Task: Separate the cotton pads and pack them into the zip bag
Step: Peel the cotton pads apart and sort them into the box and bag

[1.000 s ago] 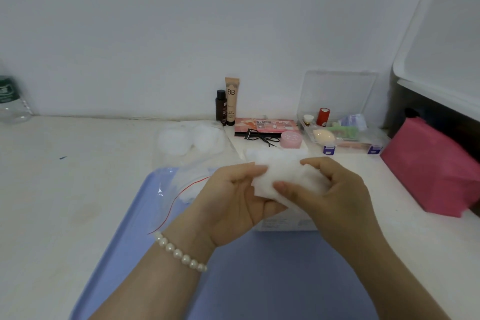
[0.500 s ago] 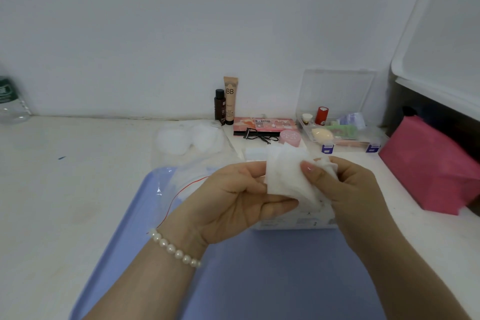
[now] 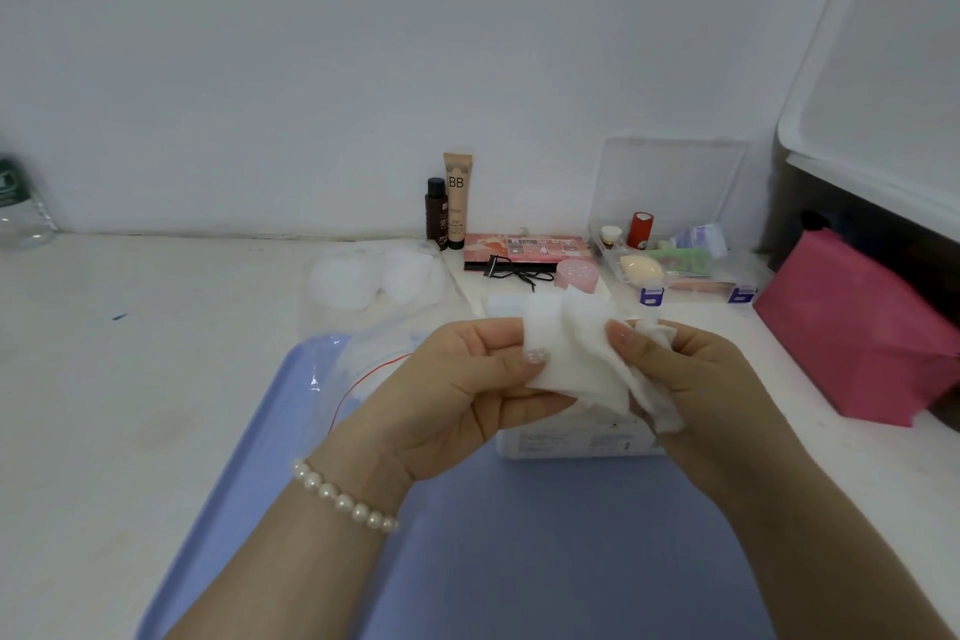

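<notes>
Frame centre, above blue tray [image 3: 545, 535]: left hand [image 3: 457, 395] pinches one cotton pad [image 3: 561, 364]; right hand [image 3: 691, 379] grips further pads [image 3: 657, 400], peeling apart. Zip bag [image 3: 363, 369] lies left, on tray edge.

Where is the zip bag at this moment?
In the head view the zip bag lies left of centre on the far left part of the blue tray, just beyond the left hand, with round cotton pads behind it.
</notes>
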`<state>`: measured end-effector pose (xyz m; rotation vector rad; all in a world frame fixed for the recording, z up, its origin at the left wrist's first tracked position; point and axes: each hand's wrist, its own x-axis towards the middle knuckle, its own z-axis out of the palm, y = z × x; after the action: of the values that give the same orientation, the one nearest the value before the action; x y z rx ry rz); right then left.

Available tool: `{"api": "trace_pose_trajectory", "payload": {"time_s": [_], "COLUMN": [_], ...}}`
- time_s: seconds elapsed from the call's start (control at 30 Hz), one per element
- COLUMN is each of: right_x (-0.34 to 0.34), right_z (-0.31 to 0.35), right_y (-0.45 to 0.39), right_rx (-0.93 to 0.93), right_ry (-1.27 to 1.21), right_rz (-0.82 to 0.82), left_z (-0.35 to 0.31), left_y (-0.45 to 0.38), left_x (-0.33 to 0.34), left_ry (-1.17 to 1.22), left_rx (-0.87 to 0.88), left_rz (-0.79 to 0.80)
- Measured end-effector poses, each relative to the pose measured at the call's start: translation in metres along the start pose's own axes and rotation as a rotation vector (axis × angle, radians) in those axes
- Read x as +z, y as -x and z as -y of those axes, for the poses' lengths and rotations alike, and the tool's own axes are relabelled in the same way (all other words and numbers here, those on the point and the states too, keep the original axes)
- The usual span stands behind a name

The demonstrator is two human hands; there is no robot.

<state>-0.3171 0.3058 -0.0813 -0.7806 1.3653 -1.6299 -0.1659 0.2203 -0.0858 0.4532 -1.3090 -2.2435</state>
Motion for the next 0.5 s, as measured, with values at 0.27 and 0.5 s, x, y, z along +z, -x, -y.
{"api": "trace_pose_trajectory", "payload": {"time_s": [0.27, 0.5], "right_x": [-0.0055, -0.0012], "right_z": [-0.0034, -0.0023], "right_y": [-0.0047, -0.0044], "right_rx": [0.23, 0.26], "right_ry": [-0.437, -0.403], "right_rz": [0.119, 0.061], "left_z": [-0.0001, 0.0021], "left_y": [0.0003, -0.0018], "left_x": [0.002, 0.0027], "left_ry": [-0.009, -0.085], "left_rx": [0.031, 0.052], "left_rz": [-0.017, -0.099]}}
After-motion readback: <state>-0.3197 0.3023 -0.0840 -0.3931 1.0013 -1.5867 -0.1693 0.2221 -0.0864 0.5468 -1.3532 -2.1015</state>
